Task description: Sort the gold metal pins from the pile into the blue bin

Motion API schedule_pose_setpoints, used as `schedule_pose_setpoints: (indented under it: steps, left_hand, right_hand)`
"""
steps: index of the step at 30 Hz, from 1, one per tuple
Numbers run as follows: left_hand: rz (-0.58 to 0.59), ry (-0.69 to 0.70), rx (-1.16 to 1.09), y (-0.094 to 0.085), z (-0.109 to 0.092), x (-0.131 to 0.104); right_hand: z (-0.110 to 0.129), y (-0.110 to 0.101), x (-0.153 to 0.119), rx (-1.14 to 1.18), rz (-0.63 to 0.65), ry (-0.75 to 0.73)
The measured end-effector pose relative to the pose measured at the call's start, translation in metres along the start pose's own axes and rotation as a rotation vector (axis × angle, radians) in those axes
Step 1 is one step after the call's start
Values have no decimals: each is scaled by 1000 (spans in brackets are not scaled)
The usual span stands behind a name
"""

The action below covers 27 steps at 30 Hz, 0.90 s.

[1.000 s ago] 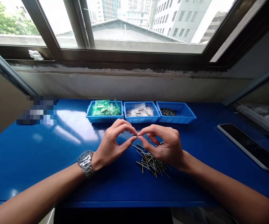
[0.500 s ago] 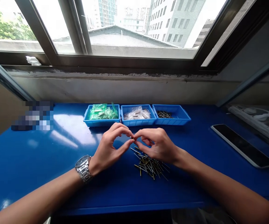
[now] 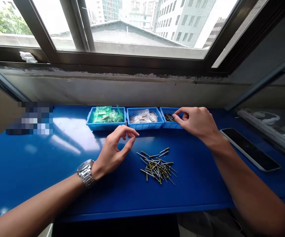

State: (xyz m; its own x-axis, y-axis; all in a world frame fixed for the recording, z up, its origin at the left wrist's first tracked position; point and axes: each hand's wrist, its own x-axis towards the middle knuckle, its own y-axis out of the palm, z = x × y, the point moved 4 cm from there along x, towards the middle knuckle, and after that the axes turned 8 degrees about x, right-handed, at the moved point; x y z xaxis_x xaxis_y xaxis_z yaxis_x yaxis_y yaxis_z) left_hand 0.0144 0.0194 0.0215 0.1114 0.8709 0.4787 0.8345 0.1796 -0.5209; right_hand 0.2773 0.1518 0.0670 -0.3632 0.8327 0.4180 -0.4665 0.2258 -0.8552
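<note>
My right hand (image 3: 198,123) reaches over the right blue bin (image 3: 174,125), thumb and forefinger brought together at its heap of thin dark rivets (image 3: 169,117). Whatever lies between those fingertips is too small to make out. Above the table, left of centre, my left hand (image 3: 117,149) hovers with fingers curved and thumb apart, nothing seen in it. To its right, a loose pile of blind rivets (image 3: 158,168) with gold bodies and silver pins lies on the blue table (image 3: 103,200). A few rivets lie at the pile's far edge.
Left of the right bin stand a bin (image 3: 144,126) of clear small bags and a bin (image 3: 105,126) of green bags. A phone (image 3: 251,149) lies at the right. Behind the table are a wall and a window. The left wrist wears a metal watch (image 3: 85,172).
My hands have parted from a shared fingertip hold on a small piece. The right hand has moved right and away to the right bin; the left stays nearly in place. The view shifted slightly.
</note>
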Motion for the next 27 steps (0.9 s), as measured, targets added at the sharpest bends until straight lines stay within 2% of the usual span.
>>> schedule_pose_setpoints:
  steps: [2, 4, 6, 9, 13, 21, 24, 27]
  left_hand:
    - [2, 2, 4, 0, 0, 1]
    - [8, 0, 8, 0, 0, 1]
    - [14, -2, 9, 0, 0, 1]
    - [20, -7, 8, 1, 0, 1]
    - [34, -19, 7, 2, 0, 1]
    - [41, -1, 0, 2, -3, 2]
    - [42, 0, 4, 1, -2, 2]
    - [43, -8, 25, 1, -1, 2]
  right_hand:
    - [13, 7, -5, 161, 177, -97]
    - [30, 18, -15, 325, 457, -206]
    - [46, 27, -26, 394, 692, -267]
    - [59, 33, -36, 378, 846, -282]
    - [65, 36, -39, 326, 926, -271]
    - [68, 42, -42, 270, 951, -280]
    - [70, 41, -42, 266, 914, -296]
    - [72, 38, -40, 280, 818, -320]
